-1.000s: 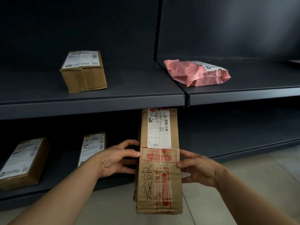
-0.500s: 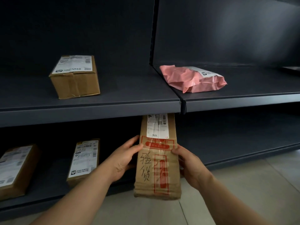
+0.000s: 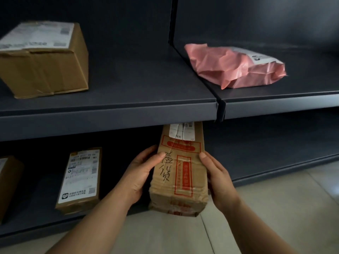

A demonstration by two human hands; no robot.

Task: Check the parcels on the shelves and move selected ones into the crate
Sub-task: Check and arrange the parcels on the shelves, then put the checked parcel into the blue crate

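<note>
My left hand (image 3: 139, 173) and right hand (image 3: 218, 178) clamp their fingers (image 3: 159, 155) on the long sides of the taped cardboard parcel (image 3: 180, 180), its far end under the upper shelf (image 3: 110, 118); it looks stiff but creased, perhaps weighty, best gripped mid-length.

Long cardboard parcel (image 3: 180, 173) gripped at its sides by left hand (image 3: 141, 173) and right hand (image 3: 218, 178), thumbs on top, far end hidden behind the lip of the upper shelf (image 3: 128, 107). On that shelf: brown box (image 3: 44, 57) at left, pink mailer bag (image 3: 236, 66) at right. Below, left of the hands: labelled box (image 3: 80, 180) and, at the frame edge, second box (image 3: 7, 184).
</note>
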